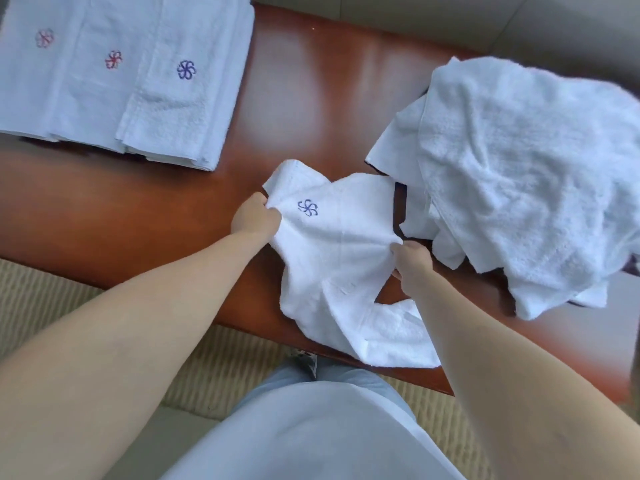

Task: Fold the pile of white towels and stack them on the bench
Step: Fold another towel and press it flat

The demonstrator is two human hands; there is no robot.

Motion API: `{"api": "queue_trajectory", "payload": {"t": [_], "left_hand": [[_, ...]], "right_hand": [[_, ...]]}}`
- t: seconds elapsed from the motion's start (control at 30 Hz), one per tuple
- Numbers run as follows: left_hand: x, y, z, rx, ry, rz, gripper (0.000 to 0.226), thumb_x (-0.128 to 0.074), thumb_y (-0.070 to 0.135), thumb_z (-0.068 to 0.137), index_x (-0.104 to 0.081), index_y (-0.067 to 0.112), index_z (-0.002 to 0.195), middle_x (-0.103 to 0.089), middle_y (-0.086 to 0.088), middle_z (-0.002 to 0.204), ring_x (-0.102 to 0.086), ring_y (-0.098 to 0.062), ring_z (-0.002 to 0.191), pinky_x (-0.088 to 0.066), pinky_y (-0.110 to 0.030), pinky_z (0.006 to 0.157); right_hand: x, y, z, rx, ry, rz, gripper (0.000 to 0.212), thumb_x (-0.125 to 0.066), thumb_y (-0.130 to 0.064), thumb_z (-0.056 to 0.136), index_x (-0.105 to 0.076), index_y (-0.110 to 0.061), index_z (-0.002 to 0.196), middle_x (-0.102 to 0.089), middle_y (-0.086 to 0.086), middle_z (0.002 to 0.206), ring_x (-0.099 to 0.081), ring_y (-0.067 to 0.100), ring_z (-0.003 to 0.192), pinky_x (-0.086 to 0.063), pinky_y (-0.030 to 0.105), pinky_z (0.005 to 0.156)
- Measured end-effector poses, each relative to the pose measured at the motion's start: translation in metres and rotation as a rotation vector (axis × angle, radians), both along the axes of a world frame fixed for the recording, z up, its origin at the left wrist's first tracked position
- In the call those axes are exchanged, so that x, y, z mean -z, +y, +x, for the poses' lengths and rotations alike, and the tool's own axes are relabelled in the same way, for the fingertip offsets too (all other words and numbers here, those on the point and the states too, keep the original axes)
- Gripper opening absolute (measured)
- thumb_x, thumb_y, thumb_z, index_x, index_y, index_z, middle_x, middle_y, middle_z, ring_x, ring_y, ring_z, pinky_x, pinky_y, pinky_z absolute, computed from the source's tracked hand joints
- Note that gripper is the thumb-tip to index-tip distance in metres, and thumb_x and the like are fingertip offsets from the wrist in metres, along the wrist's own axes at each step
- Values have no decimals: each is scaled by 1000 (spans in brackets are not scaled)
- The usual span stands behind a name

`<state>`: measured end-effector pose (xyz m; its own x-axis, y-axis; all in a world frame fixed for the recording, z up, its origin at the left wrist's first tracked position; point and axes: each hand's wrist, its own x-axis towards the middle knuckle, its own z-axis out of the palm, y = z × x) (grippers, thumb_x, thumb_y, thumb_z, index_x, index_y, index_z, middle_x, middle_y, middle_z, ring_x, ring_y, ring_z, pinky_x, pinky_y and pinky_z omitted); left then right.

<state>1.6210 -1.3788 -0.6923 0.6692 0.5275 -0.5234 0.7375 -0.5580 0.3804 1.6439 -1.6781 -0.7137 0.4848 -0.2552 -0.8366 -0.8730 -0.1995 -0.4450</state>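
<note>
Hands (255, 216) (412, 263) gripping towel (339, 244) over bench (104, 216)

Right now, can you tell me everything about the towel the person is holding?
The towel is white, fluffy terry cloth with a blue pinwheel flower stitched near one corner. It is crumpled and not yet folded. The left hand and right hand each pinch an edge, stretching it between them. It lies on the shiny reddish-brown bench, with its lower part hanging over the near edge.
</note>
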Motion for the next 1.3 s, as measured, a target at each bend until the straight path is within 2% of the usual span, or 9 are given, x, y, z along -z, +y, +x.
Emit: {"api": "queue_trajectory", "payload": {"t": [0.23, 0.37, 0.5, 0.67, 0.73, 0.9, 0.97, 1.13, 1.3], "left_hand": [[-9, 28, -26, -235, -100, -64, 21, -47, 37, 95, -53, 20, 106, -63, 2, 94, -60, -23, 84, -45, -35, 68], [15, 16, -62, -262, 121, -144, 30, -40, 22, 100, -53, 18, 127, -60, -1, 112, -58, -24, 92, -47, -35, 74], [36, 0, -92, -250, 393, -438, 30, -57, 24, 101, -63, 6, 123, -65, -8, 119, -62, -23, 103, -53, -32, 89], [41, -11, -100, -183, 287, -514, 26, -70, 30, 93, -68, 9, 108, -68, -5, 115, -64, -23, 105, -54, -43, 101], [33, -12, -95, -179, 230, -519, 22, -68, 24, 89, -67, 9, 105, -69, -6, 111, -64, -22, 98, -54, -44, 99], [-1, 7, -89, -177, 139, -537, 16, -61, 19, 85, -66, 10, 97, -66, -3, 87, -61, -20, 78, -55, -33, 78], [-16, 22, -92, -181, 125, -499, 14, -59, 18, 85, -64, 11, 96, -63, -3, 83, -59, -18, 73, -54, -32, 74], [-59, 64, -98, -173, 63, -298, 19, -59, 25, 85, -62, 8, 91, -65, -8, 81, -61, -23, 72, -60, -39, 82], [-89, 77, -85, -206, -166, -418, 23, -64, 37, 88, -63, 15, 81, -67, 1, 66, -59, -13, 58, -51, -27, 60]], "right_hand": [[-7, 34, 6, -126, -227, -86, 16, -50, -31, 98, -61, -18, 98, -52, -4, 77, -47, 16, 66, -36, 28, 57], [5, 24, -10, -156, -24, -42, 26, -59, -39, 96, -49, -20, 82, -43, -3, 73, -40, 14, 62, -39, 28, 57], [11, 11, -33, -358, 263, 13, 38, -73, -35, 90, -59, -13, 118, -64, 4, 110, -64, 25, 103, -52, 46, 103], [-4, 21, -43, -600, 283, -76, 16, -58, -10, 78, -46, -13, 68, -42, 4, 72, -37, 21, 63, -34, 33, 59], [-8, 25, -42, -558, 185, -29, 9, -60, -14, 86, -58, -7, 81, -51, 6, 82, -51, 24, 74, -52, 38, 74], [-24, 31, -41, -444, -16, 96, 10, -58, -13, 93, -56, -3, 93, -49, 15, 89, -49, 26, 81, -54, 34, 90], [-31, 38, -42, -445, -61, 90, 35, -60, -17, 95, -60, 10, 117, -60, 20, 101, -58, 26, 88, -55, 47, 103], [-63, 71, -46, -436, -215, 101, 34, -63, -23, 95, -65, 6, 112, -67, 11, 102, -65, 26, 92, -59, 47, 97], [-91, 78, -21, -338, -387, 34, 21, -63, -23, 86, -56, -4, 82, -47, 8, 79, -47, 22, 74, -44, 35, 63]]}}
